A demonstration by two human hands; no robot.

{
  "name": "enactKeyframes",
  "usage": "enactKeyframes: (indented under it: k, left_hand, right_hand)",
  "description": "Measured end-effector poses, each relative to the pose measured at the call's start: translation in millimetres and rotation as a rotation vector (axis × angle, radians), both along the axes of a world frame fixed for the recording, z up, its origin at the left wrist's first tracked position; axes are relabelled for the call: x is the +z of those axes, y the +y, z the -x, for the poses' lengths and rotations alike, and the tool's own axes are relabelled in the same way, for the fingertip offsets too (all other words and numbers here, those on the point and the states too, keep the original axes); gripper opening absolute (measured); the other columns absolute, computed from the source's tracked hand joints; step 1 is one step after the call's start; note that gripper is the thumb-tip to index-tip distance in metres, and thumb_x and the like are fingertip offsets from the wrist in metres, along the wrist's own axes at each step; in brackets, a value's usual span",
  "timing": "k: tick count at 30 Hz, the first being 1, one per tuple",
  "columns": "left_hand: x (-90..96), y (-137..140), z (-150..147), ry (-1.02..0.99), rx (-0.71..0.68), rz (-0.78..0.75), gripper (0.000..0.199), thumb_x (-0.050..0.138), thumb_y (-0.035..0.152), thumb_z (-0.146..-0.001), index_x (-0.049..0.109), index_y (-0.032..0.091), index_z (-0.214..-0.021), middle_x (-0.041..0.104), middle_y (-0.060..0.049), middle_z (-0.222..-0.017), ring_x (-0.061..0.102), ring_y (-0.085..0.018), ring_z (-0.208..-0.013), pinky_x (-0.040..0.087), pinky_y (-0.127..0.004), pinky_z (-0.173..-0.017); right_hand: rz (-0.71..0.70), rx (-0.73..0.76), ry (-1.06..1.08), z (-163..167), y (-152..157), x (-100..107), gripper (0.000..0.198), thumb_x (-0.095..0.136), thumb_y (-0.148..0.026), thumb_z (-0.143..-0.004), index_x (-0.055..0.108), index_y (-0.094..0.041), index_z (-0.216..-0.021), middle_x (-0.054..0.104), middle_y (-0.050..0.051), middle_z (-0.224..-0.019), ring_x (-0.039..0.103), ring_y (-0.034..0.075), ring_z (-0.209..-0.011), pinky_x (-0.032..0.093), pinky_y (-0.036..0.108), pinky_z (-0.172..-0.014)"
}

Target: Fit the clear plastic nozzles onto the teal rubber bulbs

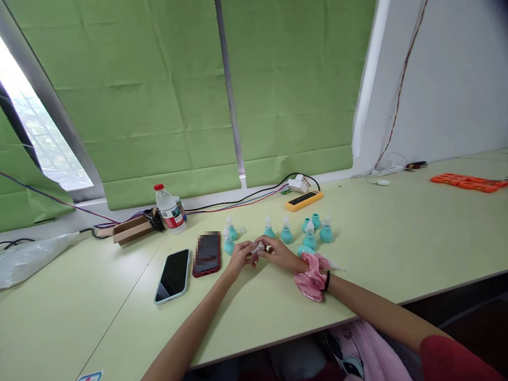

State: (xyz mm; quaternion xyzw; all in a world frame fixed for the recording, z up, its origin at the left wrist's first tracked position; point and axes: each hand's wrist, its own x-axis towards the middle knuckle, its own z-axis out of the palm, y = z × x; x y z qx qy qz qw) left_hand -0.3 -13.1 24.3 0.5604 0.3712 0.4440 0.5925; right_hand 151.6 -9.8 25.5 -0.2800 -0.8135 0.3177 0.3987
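Observation:
Between the fingertips of my left hand (243, 255) and my right hand (278, 251) is a small clear plastic piece (259, 247); both hands pinch it just above the table. Its exact kind is too small to make out. Around them stand several teal squeeze bulbs with clear nozzles, such as one bulb (286, 234) behind my right hand and another bulb (229, 244) beside my left. Two teal bulbs (316, 221) at the back right have open tops. One teal bulb (305, 250) lies on its side by my right wrist, partly hidden by a pink scrunchie (311, 278).
Two phones lie to the left, a dark red one (207, 254) and a pale-cased one (173, 276). Behind them are a water bottle (170, 209) and a cardboard box (133, 229). A yellow device (304, 201) and cables sit at the back; orange plastic parts (468, 182) lie far right.

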Motion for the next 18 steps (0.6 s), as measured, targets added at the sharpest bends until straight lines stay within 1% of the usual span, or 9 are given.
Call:
enactKeyframes:
  k: [3, 7, 14, 18]
  left_hand:
    - [-1.7, 0.6, 0.8, 0.021, -0.033, 0.014, 0.027, 0.053, 0.040, -0.066, 0.050, 0.013, -0.064, 0.041, 0.003, -0.047, 0.038, -0.006, -0.041, 0.027, -0.017, -0.036]
    - [-2.9, 1.3, 0.5, 0.040, -0.075, 0.023, 0.027, 0.049, 0.039, -0.067, 0.043, 0.014, -0.057, 0.035, 0.005, -0.043, 0.028, -0.004, -0.037, 0.017, -0.018, -0.035]
    - [0.7, -1.4, -1.5, 0.065, -0.123, 0.017, 0.029, 0.047, 0.037, -0.068, 0.033, 0.016, -0.054, 0.026, 0.007, -0.043, 0.018, -0.003, -0.037, 0.011, -0.019, -0.039]
    - [3.7, -4.6, -2.6, 0.089, -0.147, 0.007, 0.029, 0.047, 0.037, -0.068, 0.033, 0.016, -0.055, 0.023, 0.008, -0.043, 0.015, -0.002, -0.038, 0.010, -0.019, -0.039]
  right_hand:
    - [-0.019, -0.015, -0.001, -0.4, 1.3, -1.5, 0.019, 0.045, -0.029, -0.077, 0.047, -0.018, -0.093, 0.053, 0.000, -0.075, 0.048, 0.011, -0.068, 0.036, 0.022, -0.055]
    - [-0.037, -0.015, -0.005, -0.4, 3.5, -4.5, 0.020, 0.045, -0.029, -0.076, 0.047, -0.018, -0.094, 0.051, 0.000, -0.074, 0.046, 0.011, -0.067, 0.035, 0.021, -0.054]
    - [-0.037, -0.019, -0.014, 0.6, 4.3, -6.1, 0.020, 0.047, -0.029, -0.074, 0.047, -0.018, -0.091, 0.050, 0.000, -0.071, 0.044, 0.010, -0.063, 0.035, 0.020, -0.052]
    - [-0.052, -0.023, -0.025, 0.4, 3.5, -4.9, 0.019, 0.048, -0.028, -0.074, 0.048, -0.018, -0.089, 0.051, -0.001, -0.070, 0.043, 0.009, -0.059, 0.035, 0.020, -0.052]
